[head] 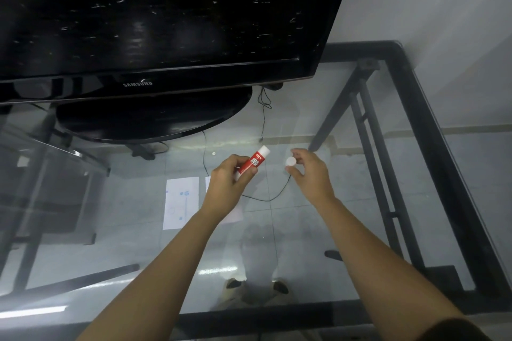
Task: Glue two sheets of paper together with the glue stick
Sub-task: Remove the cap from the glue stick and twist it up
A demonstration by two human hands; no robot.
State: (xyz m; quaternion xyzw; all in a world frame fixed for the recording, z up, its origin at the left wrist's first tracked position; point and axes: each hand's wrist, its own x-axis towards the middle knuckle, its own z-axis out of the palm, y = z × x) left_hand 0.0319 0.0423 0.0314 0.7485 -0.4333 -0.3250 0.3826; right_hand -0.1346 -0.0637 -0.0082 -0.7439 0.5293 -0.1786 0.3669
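Observation:
My left hand [231, 174] grips a red and white glue stick [251, 162], tilted with its white end up and to the right. The round white cap [290, 161] is off the stick, pinched in the fingertips of my right hand [310, 171] a short way to the right. Two white sheets of paper lie flat on the glass table: one [181, 202] is left of my left wrist, the other [234, 213] is mostly hidden under my left hand and forearm.
A large black television [155, 22] on an oval stand [149, 116] fills the back of the glass table [138, 243]. A thin black cable [263, 196] runs across behind my hands. The black metal frame [432, 147] borders the table's right side.

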